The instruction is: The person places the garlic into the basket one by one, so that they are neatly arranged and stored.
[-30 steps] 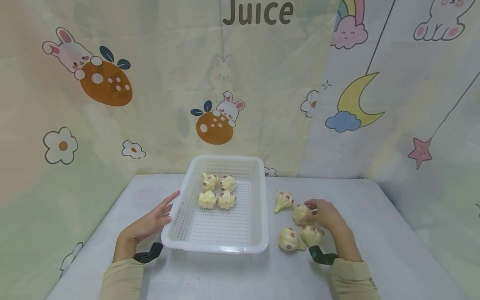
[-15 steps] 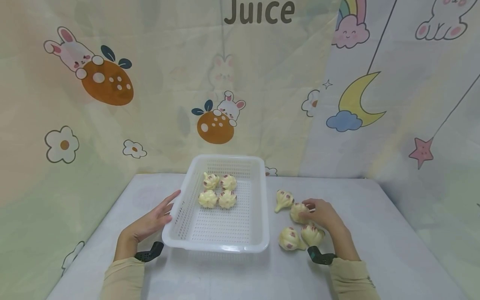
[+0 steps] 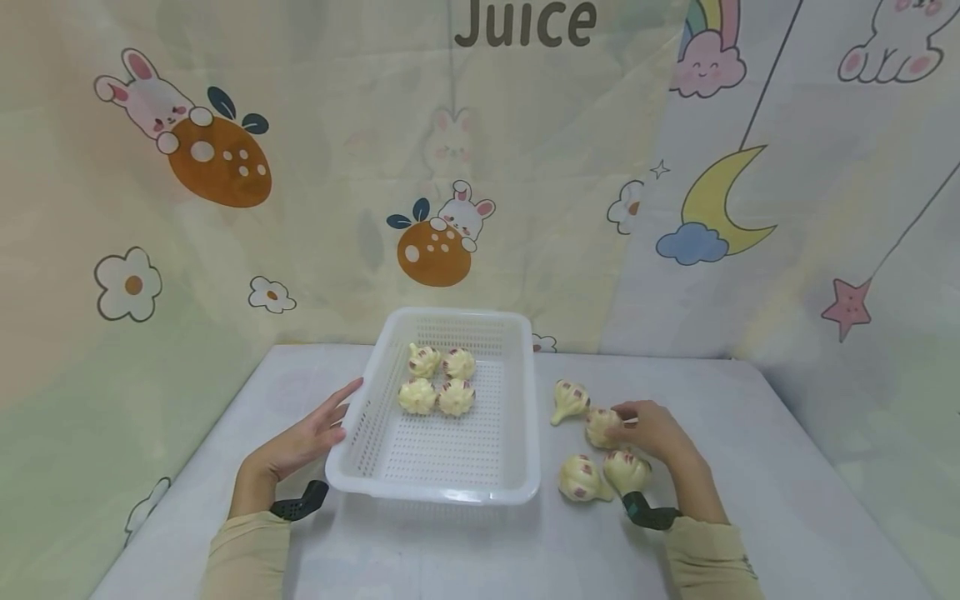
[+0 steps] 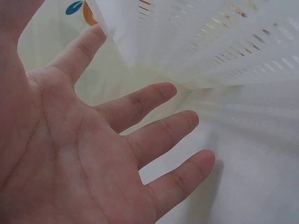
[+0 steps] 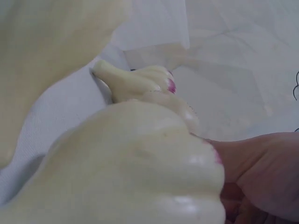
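A white slotted plastic basket (image 3: 480, 454) stands mid-table with several garlic bulbs (image 3: 457, 397) grouped at its back left. My left hand (image 3: 300, 446), fingers spread and straight, touches the basket's left side; the palm (image 4: 79, 154) fills much of the left wrist view. To the right of the basket, my right hand (image 3: 654, 429) holds a garlic bulb (image 3: 602, 427) between thumb and fingers, low at the table. In the right wrist view a nearer garlic bulb (image 5: 140, 163) hides most of the held one and part of the right hand (image 5: 271, 172).
Three more loose garlic bulbs lie around the held one: one behind it (image 3: 572, 401), one in front (image 3: 627, 472) close under the wrist camera, and one at front left (image 3: 581, 478). A printed cloth (image 3: 555, 233) hangs behind the white table (image 3: 420, 558).
The right hand and its garlic bulb shift slightly left, then slightly back right. The left hand stays at the basket, and the other bulbs keep their places.
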Demonstrator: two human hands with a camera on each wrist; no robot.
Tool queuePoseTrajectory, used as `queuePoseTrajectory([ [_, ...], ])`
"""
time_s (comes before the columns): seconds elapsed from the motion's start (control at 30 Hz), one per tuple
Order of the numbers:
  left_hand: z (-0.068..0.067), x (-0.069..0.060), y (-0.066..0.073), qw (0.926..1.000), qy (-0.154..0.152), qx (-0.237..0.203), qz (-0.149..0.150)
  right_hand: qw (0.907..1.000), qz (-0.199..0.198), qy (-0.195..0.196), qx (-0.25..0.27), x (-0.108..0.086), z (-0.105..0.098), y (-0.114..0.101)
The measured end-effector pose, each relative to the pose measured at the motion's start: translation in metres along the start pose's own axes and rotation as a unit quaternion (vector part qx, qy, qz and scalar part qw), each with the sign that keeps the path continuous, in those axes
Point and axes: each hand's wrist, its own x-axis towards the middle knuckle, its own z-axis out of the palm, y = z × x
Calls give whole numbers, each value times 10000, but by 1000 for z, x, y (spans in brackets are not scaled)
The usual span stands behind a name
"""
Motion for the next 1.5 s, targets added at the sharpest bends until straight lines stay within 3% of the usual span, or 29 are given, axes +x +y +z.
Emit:
queuePoseTrajectory([
  [0.23,0,-1,-2,10000,-62,-55,42,9990,-430,141,-11,1,-1,9],
  [0.63,2,-2,5,10000,35,-33,-58,9976,-445,518,63,9,0,27],
  [1.07,2,-2,6,10000,-48,-3,39,9958,-390,771,312,5,-5,23],
  [1.5,0,0,1,10000,-33,24,76,9926,-435,1121,185,1,-16,2],
])
